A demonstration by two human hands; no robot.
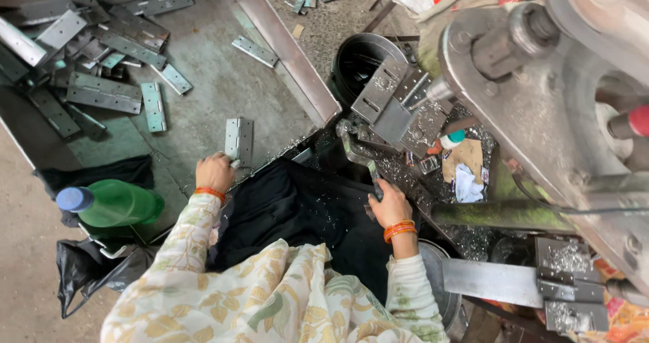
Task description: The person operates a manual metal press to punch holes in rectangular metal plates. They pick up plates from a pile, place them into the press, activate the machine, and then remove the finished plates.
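**At the tray's near edge: fingers on a steel hinge**

Left hand (215, 172) fingers curled onto a flat metal hinge (238, 140) lying on the grey tray (203, 113). Right hand (390, 208) clamped round a bent lever handle (358, 155) under the press (541, 79). Probably stiff, light, sharp-edged; best pinched by the long sides. Beyond, heaped hinge blanks (88, 59), green bottle (115, 204).

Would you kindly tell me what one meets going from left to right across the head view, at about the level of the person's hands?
Green bottle → left hand → metal hinge → black cloth → right hand on a metal lever → crumpled white paper.
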